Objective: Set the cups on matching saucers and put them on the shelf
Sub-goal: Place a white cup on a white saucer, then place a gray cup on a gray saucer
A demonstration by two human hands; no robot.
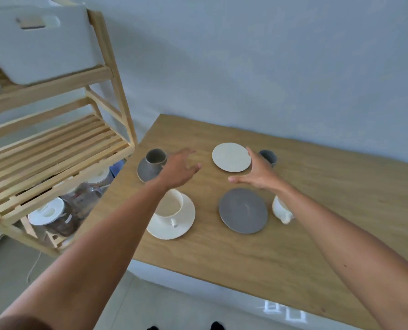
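On the wooden table point(317, 210) a grey cup point(155, 157) stands on a grey saucer point(145, 173) at the far left. A white cup point(170, 206) stands on a white saucer point(186, 222) in front of it. A bare white saucer point(231, 157) and a bare grey saucer point(243, 210) lie in the middle. A second grey cup point(269, 156) stands beyond my right hand point(257, 173), which hovers open beside the bare white saucer. A second white cup point(281, 209) is partly hidden under my right forearm. My left hand point(180, 169) hovers open just right of the grey cup.
A slatted wooden shelf unit point(55, 151) stands left of the table, its middle shelf bare. A white box point(38, 44) sits on its top shelf, and glass jars with white lids point(55, 215) on the level below. A grey wall is behind.
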